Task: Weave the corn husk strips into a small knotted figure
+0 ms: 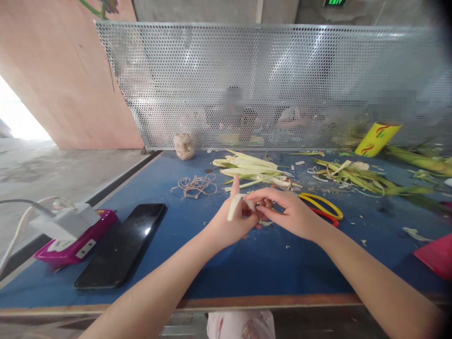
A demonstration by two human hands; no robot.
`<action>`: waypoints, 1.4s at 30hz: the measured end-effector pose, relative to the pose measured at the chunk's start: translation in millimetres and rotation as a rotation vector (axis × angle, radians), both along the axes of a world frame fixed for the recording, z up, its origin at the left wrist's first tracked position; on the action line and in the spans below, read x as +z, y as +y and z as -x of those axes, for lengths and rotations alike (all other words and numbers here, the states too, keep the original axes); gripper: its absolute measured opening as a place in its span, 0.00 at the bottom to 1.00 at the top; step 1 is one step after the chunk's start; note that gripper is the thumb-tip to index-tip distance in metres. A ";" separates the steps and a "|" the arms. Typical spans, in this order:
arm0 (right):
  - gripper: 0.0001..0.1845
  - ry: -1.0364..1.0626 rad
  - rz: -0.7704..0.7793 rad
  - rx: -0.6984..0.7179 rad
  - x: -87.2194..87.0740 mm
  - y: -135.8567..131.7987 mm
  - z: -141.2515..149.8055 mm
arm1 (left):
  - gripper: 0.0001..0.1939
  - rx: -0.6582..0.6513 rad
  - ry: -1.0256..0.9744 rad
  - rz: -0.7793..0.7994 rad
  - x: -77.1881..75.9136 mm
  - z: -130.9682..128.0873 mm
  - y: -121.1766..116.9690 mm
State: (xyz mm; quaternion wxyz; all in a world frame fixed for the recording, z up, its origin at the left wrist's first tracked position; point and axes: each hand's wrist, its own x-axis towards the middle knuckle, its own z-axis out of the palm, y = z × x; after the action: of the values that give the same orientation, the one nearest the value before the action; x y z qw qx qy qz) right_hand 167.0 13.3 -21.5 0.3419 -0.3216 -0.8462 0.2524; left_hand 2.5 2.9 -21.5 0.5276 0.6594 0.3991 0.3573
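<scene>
pale strip (233, 207), curved, held in front of me above the blue tabletop (268, 273), near its middle. my left hand (229, 219) is closed on it, forefinger raised, one end of the strip bending down over the hand. my right hand (287, 212) has its fingers drawn narrow against the left fingers, at the inner end of the strip; the contact is partly hidden, so i cannot tell whether they grip it. just beyond: a pile of pale green husks (249, 169). left of the pile, a loose tangle of twine (196, 187). beside my right hand, yellow and red loop handles (323, 203). farther left, a black phone (122, 247) lies near a purple power strip (106, 219). at the back stands a perforated metal screen (212, 61).
</scene>
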 end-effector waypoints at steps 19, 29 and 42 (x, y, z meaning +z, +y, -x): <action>0.15 -0.054 0.205 -0.223 -0.2 7.4 3.2 | 0.56 -0.019 0.058 -0.037 -1.2 1.8 0.2; 0.08 0.469 0.646 0.085 -8.9 9.2 5.4 | 0.58 0.015 0.051 0.040 -2.0 -1.9 -0.2; 0.08 0.304 0.442 0.060 1.6 3.8 1.2 | 0.59 -0.019 -0.235 0.307 4.5 -3.6 0.2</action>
State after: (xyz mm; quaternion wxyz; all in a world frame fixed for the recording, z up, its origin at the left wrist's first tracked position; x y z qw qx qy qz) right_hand 165.8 17.1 -19.9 0.3787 -0.3219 -0.7186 0.4864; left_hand 6.1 3.1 -17.0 0.6682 0.5289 0.3782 0.3615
